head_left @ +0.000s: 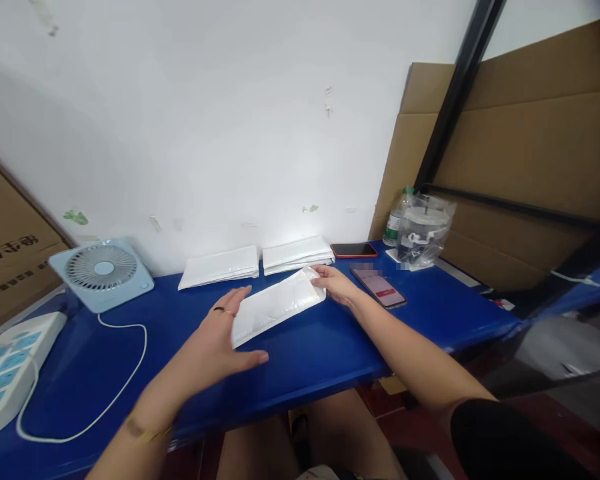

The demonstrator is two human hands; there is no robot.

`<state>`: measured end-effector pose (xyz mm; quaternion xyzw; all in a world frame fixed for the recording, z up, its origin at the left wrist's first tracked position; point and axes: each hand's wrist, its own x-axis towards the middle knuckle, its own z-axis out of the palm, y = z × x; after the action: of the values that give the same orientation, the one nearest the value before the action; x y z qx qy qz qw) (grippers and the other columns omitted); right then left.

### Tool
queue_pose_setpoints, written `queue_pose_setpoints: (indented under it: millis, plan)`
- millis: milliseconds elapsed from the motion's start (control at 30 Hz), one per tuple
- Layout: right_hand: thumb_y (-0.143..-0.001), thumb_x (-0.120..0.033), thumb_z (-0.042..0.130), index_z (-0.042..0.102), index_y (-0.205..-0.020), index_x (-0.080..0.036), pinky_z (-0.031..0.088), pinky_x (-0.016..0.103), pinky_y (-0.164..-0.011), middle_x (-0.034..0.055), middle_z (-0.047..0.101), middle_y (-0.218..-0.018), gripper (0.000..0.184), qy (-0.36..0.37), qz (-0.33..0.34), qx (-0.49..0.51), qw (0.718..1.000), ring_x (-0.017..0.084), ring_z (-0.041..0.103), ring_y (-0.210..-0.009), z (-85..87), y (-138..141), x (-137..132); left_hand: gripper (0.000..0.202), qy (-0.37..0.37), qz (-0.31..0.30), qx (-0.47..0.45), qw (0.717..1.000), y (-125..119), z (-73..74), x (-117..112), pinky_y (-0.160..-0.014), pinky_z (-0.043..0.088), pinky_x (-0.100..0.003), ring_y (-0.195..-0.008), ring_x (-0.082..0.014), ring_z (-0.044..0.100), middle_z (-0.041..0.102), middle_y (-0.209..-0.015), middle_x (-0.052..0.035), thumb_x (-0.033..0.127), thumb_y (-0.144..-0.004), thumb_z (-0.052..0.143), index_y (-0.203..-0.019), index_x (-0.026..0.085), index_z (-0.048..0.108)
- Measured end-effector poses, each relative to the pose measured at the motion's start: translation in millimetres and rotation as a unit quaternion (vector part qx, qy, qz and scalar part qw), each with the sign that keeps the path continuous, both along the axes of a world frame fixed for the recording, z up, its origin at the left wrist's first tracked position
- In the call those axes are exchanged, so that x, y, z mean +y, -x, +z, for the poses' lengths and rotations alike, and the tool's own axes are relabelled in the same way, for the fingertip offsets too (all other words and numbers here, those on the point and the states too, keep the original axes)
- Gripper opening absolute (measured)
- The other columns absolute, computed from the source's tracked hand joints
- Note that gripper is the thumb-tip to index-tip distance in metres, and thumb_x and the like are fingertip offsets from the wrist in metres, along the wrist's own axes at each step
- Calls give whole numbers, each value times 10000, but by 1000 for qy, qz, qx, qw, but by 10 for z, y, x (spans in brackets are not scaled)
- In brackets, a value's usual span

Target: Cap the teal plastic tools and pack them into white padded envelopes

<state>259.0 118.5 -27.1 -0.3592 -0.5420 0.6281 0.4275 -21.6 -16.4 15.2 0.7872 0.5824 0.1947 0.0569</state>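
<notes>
A white padded envelope (275, 307) is tilted over the blue tabletop in front of me. My right hand (334, 283) pinches its right end between thumb and fingers. At the left end is my left hand (230, 333), its thumb spread away from the fingers and a dark ring on one finger. The left palm is beside the envelope's edge; whether it touches is hard to tell. Behind, against the wall, lie two stacks of similar white envelopes, a left stack (220, 265) and a right stack (297, 255).
A light blue fan (103, 270) and a white power strip (15, 373) are on the left, with a white cable (143, 347). Rightward lie a red-edged phone (354, 250) and a lit phone (379, 285). A bottle (393, 223) and a clear plastic bag (423, 233) stand by the cardboard.
</notes>
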Motion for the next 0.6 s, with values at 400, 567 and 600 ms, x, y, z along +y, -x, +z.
queue_pose_setpoints:
  millis: [400, 567, 600]
  plan:
    - [-710, -240, 654, 590, -488, -217, 476, 389, -793, 37, 671, -721, 231, -265, 13, 1, 964, 249, 618, -939, 199, -165, -115, 956, 216, -94, 65, 970, -139, 372, 522, -880, 435, -323, -1125, -271, 531, 518, -1313, -62, 621, -579, 657, -1394, 264, 306]
    - [-742, -299, 645, 614, -462, -240, 418, 422, -935, 39, 698, -973, 287, -320, 27, -39, 946, 257, 551, -1095, 315, -242, -214, 1057, 285, -162, 50, 944, -370, 373, 401, -895, 430, -310, -1112, -252, 534, 506, -1322, -55, 611, -554, 678, -1432, 268, 200]
    - [-737, -294, 646, 618, -461, -241, 402, 421, -956, 31, 682, -1043, 283, -326, 27, -46, 944, 259, 539, -1116, 328, -261, -225, 1072, 279, -152, 44, 947, -432, 322, 377, -873, 441, -313, -1089, -254, 547, 518, -1306, -64, 594, -557, 683, -1438, 261, 170]
